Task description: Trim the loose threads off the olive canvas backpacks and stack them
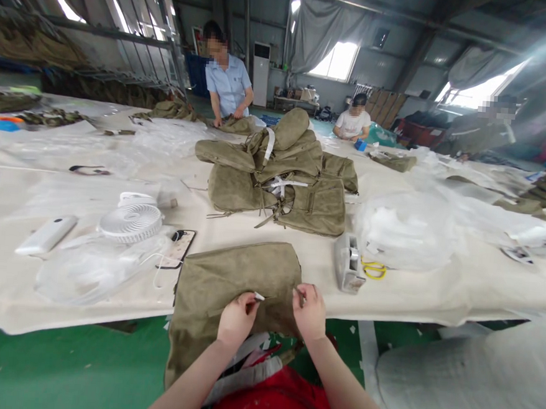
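Observation:
An olive-green canvas bag [230, 282] lies flat over the near edge of the white table [435, 290] and hangs down toward me. My left hand [237, 317] is closed in a pinch on a small white piece [259, 297] at the bag's lower part. My right hand [310, 310] is also closed, pinching a thin dark thread or strap end [297, 290] on the bag. The two hands sit a short way apart on the same fold of cloth.
A pile of finished olive bags [279, 180] lies mid-table. Left of my bag are a phone [180, 246], a small white fan [130, 219] and a white power bank [46, 234]. Right are a grey tool [348, 263], yellow scissors [374, 269] and plastic bags [406, 229]. Other people work beyond.

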Motion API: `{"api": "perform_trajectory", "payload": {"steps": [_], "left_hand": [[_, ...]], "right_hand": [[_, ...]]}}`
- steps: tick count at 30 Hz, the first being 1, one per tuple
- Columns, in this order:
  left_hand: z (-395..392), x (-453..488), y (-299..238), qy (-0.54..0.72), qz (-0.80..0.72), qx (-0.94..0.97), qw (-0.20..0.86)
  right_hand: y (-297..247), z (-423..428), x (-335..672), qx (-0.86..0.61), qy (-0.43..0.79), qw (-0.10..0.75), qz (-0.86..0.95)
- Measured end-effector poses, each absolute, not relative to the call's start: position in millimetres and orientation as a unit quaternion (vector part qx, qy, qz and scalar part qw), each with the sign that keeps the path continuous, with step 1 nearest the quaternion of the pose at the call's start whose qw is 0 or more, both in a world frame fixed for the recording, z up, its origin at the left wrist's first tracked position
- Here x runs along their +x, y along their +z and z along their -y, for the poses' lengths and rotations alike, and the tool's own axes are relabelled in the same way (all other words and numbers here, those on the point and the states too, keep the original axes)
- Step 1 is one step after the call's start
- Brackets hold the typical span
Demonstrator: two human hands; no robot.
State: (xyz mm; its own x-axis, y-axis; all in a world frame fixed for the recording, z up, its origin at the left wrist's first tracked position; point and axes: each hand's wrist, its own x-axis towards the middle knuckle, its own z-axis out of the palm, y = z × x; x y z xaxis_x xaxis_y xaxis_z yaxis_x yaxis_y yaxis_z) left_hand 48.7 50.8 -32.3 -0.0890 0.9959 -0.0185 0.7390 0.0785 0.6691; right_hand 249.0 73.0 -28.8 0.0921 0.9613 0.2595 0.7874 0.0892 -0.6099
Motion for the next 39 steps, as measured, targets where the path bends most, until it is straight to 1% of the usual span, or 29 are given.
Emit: {"api": "perform_trajectory", "payload": {"steps": [3,5,8,11,13,16,19,22,26,30,36,39], "left_hand": [[-44,50,-27,0.28,-0.66,0.657,0.236],[-41,52,-22,0.284,-0.627,0.684,0.243],[-44,54,-15,0.28,-0.586,0.714,0.26],[-56,51,-7,0.263,-0.599,0.722,0.226],[-68,50,-2,0.206,-0.594,0.751,0.199],[-87,55,5,0.069,-0.557,0.81,0.168],[-102,67,8,-0.051,-0.543,0.83,0.118],[-109,80,8,-0.11,-0.534,0.835,0.081],[-109,93,4,-0.12,-0.527,0.839,0.068],[-111,94,-1,-0.11,-0.538,0.833,0.06],[-116,73,0,-0.044,-0.547,0.829,0.111],[-114,68,5,-0.016,-0.542,0.83,0.131]], "right_hand": [[-28,-64,226,-0.595,0.263,0.321,0.689],[-34,-60,211,-0.557,0.326,0.308,0.699],[-46,-59,197,-0.559,0.342,0.322,0.683],[-61,-59,195,-0.598,0.361,0.363,0.616],[-70,-58,196,-0.62,0.406,0.379,0.555],[-81,-57,197,-0.641,0.483,0.379,0.462],[-87,-60,197,-0.645,0.535,0.382,0.39],[-89,-66,197,-0.626,0.574,0.406,0.338],[-90,-70,197,-0.605,0.597,0.42,0.319],[-89,-73,195,-0.607,0.581,0.424,0.338],[-80,-89,193,-0.624,0.577,0.403,0.34],[-76,-96,194,-0.617,0.605,0.397,0.31]]}}
